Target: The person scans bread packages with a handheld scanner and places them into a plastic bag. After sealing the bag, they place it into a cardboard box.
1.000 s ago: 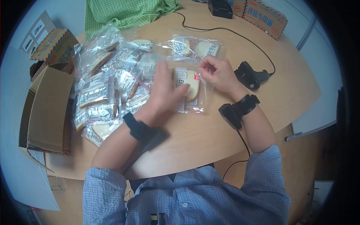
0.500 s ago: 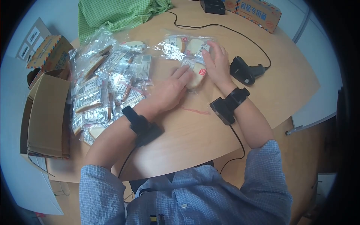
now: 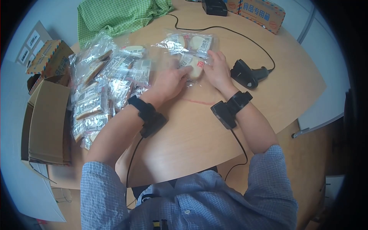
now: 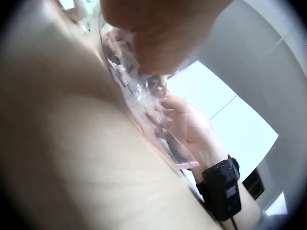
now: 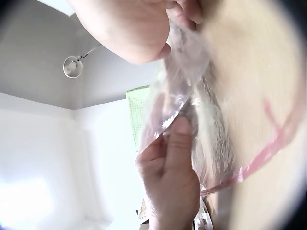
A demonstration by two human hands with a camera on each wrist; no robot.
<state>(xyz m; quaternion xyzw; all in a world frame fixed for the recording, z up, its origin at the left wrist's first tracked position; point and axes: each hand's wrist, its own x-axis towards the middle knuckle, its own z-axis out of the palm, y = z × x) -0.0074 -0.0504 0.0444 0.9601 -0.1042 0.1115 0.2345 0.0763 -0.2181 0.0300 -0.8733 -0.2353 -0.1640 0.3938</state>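
A person's left hand (image 3: 168,82) pinches clear film on a bagged slice of bread (image 3: 196,69) between thumb and fingers; the bag sits between the two hands. The right hand's (image 3: 218,72) fingers touch its other side — whether they grip, I cannot tell. Beyond the fingertips lie two more bread bags (image 3: 201,45). Left of the left fingers, a bag pile (image 3: 90,97); right of the right fingers, a black scanner (image 3: 245,74).

Office-like room | handheld scanner (image 3: 248,74) | cardboard cartons (image 3: 50,122) | bagged bread (image 3: 197,69) | wood-look table (image 3: 184,153)
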